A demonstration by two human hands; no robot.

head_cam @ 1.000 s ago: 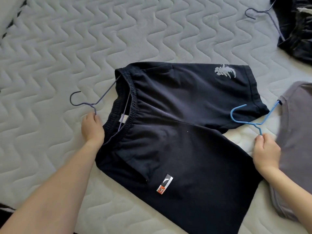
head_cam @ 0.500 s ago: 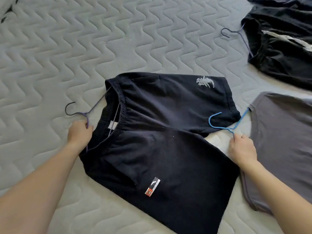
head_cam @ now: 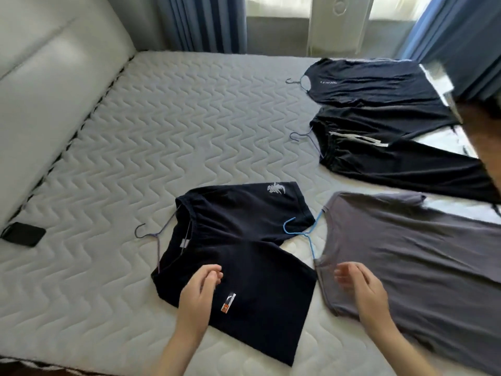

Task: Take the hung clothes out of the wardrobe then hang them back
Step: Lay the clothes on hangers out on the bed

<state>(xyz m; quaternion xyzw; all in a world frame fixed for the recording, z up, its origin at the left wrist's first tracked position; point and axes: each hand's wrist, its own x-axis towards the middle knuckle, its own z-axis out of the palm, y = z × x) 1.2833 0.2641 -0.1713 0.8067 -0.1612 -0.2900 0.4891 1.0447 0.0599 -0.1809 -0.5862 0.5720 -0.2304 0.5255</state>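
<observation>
Flat on quilted grey mattress [head_cam: 189, 131]: purple wire hanger [head_cam: 152, 236] in navy cotton shorts [head_cam: 244, 240]. Your left hand [head_cam: 199, 291] over shorts, fingers loosely curled, empty. Your right hand [head_cam: 359, 287] over grey T-shirt [head_cam: 423, 256], blurred, seemingly relaxed, holding nothing.

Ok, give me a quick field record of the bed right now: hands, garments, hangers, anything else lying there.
left hand: open, over the navy shorts, holding nothing
right hand: open, over the grey T-shirt's near edge, holding nothing
navy shorts: flat on the mattress, on a purple hanger
grey T-shirt: flat, right of the navy shorts, on a blue hanger
far garments: black shorts with white drawstring, black T-shirt beyond, each on a hanger
other: dark phone at the mattress's left edge
</observation>
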